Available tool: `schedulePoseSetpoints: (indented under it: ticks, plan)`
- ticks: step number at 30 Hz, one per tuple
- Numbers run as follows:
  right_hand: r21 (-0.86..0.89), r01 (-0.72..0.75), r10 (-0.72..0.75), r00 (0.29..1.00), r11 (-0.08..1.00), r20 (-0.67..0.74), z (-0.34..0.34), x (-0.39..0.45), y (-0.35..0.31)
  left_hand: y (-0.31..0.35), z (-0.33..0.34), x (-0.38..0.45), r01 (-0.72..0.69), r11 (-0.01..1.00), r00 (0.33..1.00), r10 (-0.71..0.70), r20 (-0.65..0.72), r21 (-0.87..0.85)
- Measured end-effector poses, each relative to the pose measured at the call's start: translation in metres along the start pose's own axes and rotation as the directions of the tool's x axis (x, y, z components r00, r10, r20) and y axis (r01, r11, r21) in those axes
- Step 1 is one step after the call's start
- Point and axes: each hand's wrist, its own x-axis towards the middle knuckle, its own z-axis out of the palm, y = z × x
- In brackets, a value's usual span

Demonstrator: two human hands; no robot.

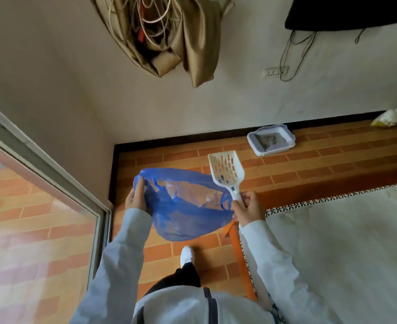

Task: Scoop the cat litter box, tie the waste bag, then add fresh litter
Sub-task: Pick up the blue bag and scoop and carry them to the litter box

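While the bag [188,206] is stretched open between both hands, nothing's scooped yet, by my read. Left hand [135,197] pinches the bag's left rim; right hand [247,208] grips the scoop [226,174] handle and also pinches the bag's right rim/handle loop. Neither hand is free.

Litter box [271,140] sits on the brick-pattern floor [309,160] against the far wall, well apart from the hands, ahead and to the right.

Handling guesses:
- Bag: thin blue plastic, light, floppy, probably slippery. Hold by rim or handle loops; it will collapse if one side lets go.
- Scoop: white slotted plastic, stiff, light. Take by the handle, blade up as now.
- Box: rigid tray, likely heavy-ish with litter; leave it on the floor and scoop in place.

Count: one bag, one scoop, one litter box. Fresh litter supply not identifiable; a crumpled pale bag [389,118] lies at the far right by the wall, contents unclear.
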Motion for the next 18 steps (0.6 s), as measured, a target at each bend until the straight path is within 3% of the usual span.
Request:
schedulePoseSetpoints:
  ticks: [9,18]
  plan:
    - [0.109,-0.055,0.068,0.99,0.992,-0.12,0.024,0.129,-0.072,0.053,0.118,0.124,0.031,0.984,0.996,-0.045,0.074,0.175]
    - [0.098,-0.162,0.179,0.962,0.982,-0.207,0.016,0.264,-0.092,0.066,0.257,0.221,0.077,0.979,0.989,-0.099,0.111,0.19]
